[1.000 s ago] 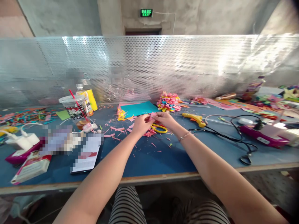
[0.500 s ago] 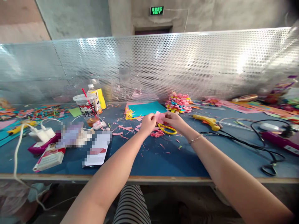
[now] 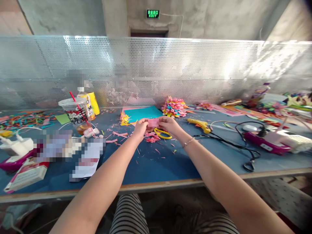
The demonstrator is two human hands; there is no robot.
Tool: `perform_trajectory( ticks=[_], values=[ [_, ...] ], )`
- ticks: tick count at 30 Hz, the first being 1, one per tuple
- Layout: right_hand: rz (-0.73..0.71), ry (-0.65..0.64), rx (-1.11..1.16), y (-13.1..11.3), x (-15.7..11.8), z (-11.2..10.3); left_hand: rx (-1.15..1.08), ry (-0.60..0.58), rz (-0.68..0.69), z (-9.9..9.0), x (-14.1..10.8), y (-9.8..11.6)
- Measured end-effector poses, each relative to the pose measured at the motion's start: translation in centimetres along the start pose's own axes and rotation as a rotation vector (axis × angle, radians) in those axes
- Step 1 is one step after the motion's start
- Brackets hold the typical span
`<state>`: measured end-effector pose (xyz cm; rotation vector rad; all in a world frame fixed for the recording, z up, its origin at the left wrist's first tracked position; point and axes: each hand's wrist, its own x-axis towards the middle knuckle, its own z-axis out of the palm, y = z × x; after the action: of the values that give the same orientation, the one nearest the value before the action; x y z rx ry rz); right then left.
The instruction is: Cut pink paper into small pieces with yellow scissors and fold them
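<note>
A small pink paper piece [image 3: 153, 122] is stretched between my two hands above the table. My left hand [image 3: 141, 126] pinches its left end, and my right hand [image 3: 168, 124] grips the right end. Just below the hands lie yellow-handled scissors [image 3: 164, 135], their blades hidden by pink scraps [image 3: 152, 139]. Behind the hands are a teal sheet [image 3: 142, 113], a bundle of yellow strips [image 3: 125, 119] and a round cluster of pink, yellow and blue paper loops [image 3: 173, 106].
A yellow glue gun [image 3: 200, 125] with black cables lies right. On the left stand a plastic cup [image 3: 76, 115] with a red straw and a bottle [image 3: 90, 104]; nearer are a phone [image 3: 89, 159] and a white box [image 3: 29, 175]. A perforated metal screen [image 3: 146, 71] runs behind.
The view has shifted right, so things sit further left. The pink paper now spans flat between my hands, which have moved slightly apart.
</note>
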<state>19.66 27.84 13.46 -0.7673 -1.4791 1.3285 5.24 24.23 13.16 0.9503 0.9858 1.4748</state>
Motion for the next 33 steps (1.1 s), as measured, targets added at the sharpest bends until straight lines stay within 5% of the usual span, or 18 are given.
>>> perform_trajectory(
  ticks=[5,16,22,33],
  values=[
    [0.060,0.008,-0.016,-0.3,-0.2,-0.2,0.041,0.024,0.107,-0.3,0.3,-0.4],
    [0.104,-0.025,0.038,-1.1,-0.7,0.3,-0.007,0.049,0.073,-0.2,0.0,0.1],
    [-0.041,0.028,-0.195,-0.5,-0.6,0.4,0.185,0.035,0.175,-0.1,0.1,-0.5],
    [-0.147,-0.059,-0.494,0.4,0.2,-0.1,0.406,0.006,0.265,-0.7,0.6,-0.8]
  ],
)
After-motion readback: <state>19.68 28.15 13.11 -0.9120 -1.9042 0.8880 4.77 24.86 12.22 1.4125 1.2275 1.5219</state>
